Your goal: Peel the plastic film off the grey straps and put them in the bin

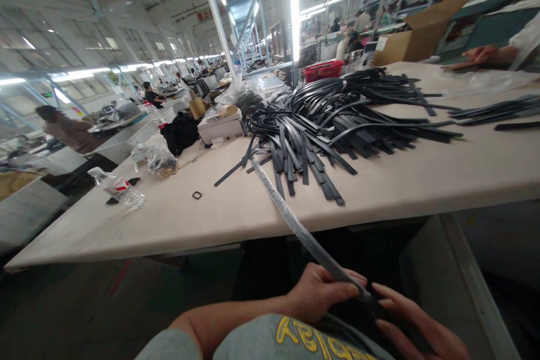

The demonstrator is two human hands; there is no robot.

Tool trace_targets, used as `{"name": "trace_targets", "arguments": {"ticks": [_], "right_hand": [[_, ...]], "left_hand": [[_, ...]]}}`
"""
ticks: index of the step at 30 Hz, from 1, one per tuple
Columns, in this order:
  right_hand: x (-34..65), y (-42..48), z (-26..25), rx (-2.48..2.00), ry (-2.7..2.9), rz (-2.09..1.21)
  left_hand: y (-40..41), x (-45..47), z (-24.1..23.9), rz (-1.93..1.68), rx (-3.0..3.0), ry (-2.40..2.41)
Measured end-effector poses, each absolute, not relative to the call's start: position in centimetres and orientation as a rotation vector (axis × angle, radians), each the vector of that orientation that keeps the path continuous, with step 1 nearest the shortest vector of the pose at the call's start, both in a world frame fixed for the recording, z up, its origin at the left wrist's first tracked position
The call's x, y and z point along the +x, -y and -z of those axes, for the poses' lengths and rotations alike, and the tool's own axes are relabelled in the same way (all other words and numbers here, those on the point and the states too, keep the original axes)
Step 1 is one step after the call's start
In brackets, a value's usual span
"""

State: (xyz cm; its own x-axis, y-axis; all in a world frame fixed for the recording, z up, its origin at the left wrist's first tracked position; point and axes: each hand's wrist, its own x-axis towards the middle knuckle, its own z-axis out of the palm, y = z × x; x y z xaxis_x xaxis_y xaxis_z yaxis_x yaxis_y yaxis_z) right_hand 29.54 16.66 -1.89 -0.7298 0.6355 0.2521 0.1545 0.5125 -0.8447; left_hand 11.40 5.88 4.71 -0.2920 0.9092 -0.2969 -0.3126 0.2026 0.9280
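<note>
A long dark grey strap (pixel 291 218) runs from the heap on the table, over the front edge and down to my hands, its upper stretch looking pale and shiny. My left hand (pixel 323 292) is closed round this strap, thumb along its top. Just right of it, my right hand (pixel 415 318) has fingers and thumb curled about the strap's lower part, in shadow and slightly blurred. What lies between those fingers is partly hidden. Part of the strap loops back below my left hand, in front of my shirt. A heap of black straps (pixel 312 129) spreads across the table.
On the beige table (pixel 202 230) lie a small black square ring (pixel 197 195), a clear bottle (pixel 118 187) on its side, a plastic bag (pixel 158 157) and a white box (pixel 220 125). Behind are a red basket (pixel 323 70) and carton (pixel 405 42). Another person's hand (pixel 483 56) rests far right.
</note>
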Motion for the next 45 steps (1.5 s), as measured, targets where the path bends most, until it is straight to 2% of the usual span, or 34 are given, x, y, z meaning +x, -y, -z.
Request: {"name": "trace_targets", "arguments": {"ticks": [7, 16, 20, 25, 28, 31, 34, 41, 45], "right_hand": [[30.0, -16.8, -2.3, -0.396, 2.254, -0.996], [29.0, -17.0, -5.0, -0.187, 2.207, -0.632], [29.4, -17.5, -5.4, -0.031, 2.149, -0.99], [32.2, -18.1, -5.3, -0.226, 1.798, -1.68], [33.3, -18.0, -4.1, -0.398, 1.718, -1.913], [32.4, -17.7, -2.6, -0.474, 1.78, -2.121], [29.8, -17.8, -2.1, -0.54, 1.776, -2.199], [23.6, -22.3, -3.5, -0.441, 1.245, -2.051], [22.4, -24.4, -4.3, -0.353, 1.057, -2.051]], "left_hand": [[-6.3, 10.6, -8.7, -1.303, 0.509, -1.201], [-5.9, 12.4, -7.9, -1.121, 0.327, -1.038], [-6.6, 11.1, -7.8, -1.207, 0.219, -0.967], [-10.2, 1.8, -11.1, -1.789, 0.004, -1.158], [-11.9, -4.3, -13.1, -2.069, -0.064, -1.277], [-12.4, -6.2, -13.3, -2.175, -0.026, -1.342], [-12.0, -3.4, -11.8, -2.013, 0.23, -1.398], [-9.3, 5.7, -7.9, -1.198, 0.754, -1.447], [-8.6, 7.1, -6.8, -0.925, 0.866, -1.385]]}}
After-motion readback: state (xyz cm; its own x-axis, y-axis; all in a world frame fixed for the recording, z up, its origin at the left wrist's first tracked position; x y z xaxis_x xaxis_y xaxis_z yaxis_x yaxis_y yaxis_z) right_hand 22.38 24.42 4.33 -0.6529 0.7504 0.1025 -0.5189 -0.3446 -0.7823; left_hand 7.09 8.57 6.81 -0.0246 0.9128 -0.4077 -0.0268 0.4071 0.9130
